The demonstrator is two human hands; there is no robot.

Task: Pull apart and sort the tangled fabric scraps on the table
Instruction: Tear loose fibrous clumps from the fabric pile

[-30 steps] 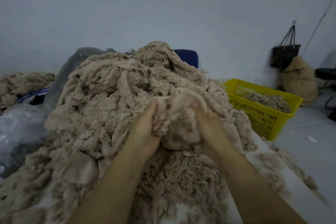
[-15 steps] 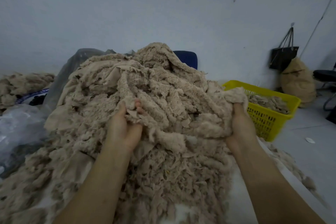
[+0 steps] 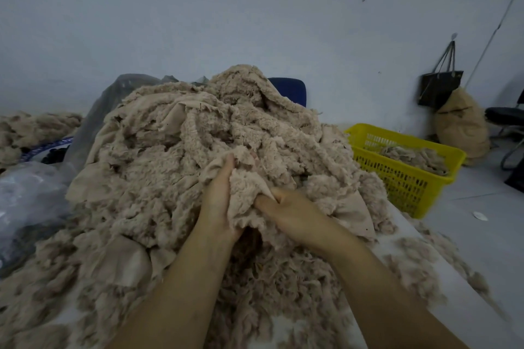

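A tall heap of tangled beige fleece scraps [image 3: 175,167] covers the white table [image 3: 408,238]. Both hands meet at the front of the heap, close together. My left hand [image 3: 218,201] grips a fuzzy beige scrap [image 3: 246,195] from the left, fingers pointing up into the pile. My right hand [image 3: 292,210] pinches the same scrap from the right, thumb and fingers closed on its edge. The scrap's lower part hangs between the two palms. Fingertips of both hands are partly buried in fabric.
A yellow plastic basket [image 3: 402,181] with some beige scraps stands on the floor at the right. A clear plastic bag [image 3: 28,193] lies at the left, another scrap heap [image 3: 31,127] behind it. A black bag [image 3: 439,88] hangs on the wall over a brown sack [image 3: 459,125]. Loose fluff litters the table's right edge.
My hands were wide apart, stretching a length of fabric between them. They have come back together at the front of the heap and now both hold one scrap.
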